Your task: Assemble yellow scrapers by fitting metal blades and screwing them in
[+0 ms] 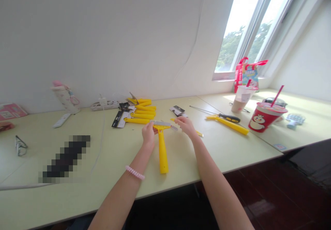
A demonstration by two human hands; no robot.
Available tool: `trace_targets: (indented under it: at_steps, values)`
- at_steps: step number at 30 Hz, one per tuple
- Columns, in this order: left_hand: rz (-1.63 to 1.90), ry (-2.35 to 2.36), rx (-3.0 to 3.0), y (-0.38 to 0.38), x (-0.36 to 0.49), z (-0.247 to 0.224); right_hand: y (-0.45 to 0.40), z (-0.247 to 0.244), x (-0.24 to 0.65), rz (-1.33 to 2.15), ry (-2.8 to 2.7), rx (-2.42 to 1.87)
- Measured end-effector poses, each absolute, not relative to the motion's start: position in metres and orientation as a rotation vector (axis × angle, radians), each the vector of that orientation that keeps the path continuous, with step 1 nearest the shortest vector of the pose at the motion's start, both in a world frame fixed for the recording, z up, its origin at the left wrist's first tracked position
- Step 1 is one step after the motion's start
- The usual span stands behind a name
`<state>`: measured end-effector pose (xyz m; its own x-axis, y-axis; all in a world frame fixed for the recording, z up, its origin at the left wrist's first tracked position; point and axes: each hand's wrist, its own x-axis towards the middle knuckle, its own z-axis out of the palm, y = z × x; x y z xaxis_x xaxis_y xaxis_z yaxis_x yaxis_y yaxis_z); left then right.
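I've got strong daylight pouring through the window (241,27) on the right, blown out to white. A sunlit patch is spreading along the table (214,147), and glare streaks the dark wooden floor (260,207). Shadows stay soft. The left hand (148,135) and right hand (184,126) look fairly sharp, while the wide lens bends the edges.

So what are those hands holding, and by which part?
They hold a thin metal blade by its two ends: the left hand pinches one, the right hand the other, just above a yellow-handled scraper.
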<state>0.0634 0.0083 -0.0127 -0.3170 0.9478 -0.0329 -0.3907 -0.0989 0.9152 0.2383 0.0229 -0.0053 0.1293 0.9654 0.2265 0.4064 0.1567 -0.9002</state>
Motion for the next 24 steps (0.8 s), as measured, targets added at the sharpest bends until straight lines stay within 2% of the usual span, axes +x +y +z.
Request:
trace_targets:
  at_steps: [8, 13, 18, 24]
  values:
    - [1.630, 1.100, 0.751, 0.011, 0.063, -0.017, 0.041, -0.013, 0.257, 0.152, -1.739, -1.910]
    - [1.608, 1.106, 0.758, 0.012, 0.063, -0.019, 0.050, -0.013, 0.240, 0.054, -1.785, -2.125]
    - [1.606, 1.101, 0.763, 0.010, 0.064, -0.018, 0.052, -0.017, 0.241, 0.144, -1.628, -2.022]
    - [1.613, 1.094, 0.750, 0.009, 0.065, -0.016, 0.050, -0.012, 0.251, 0.569, -1.260, -1.534]
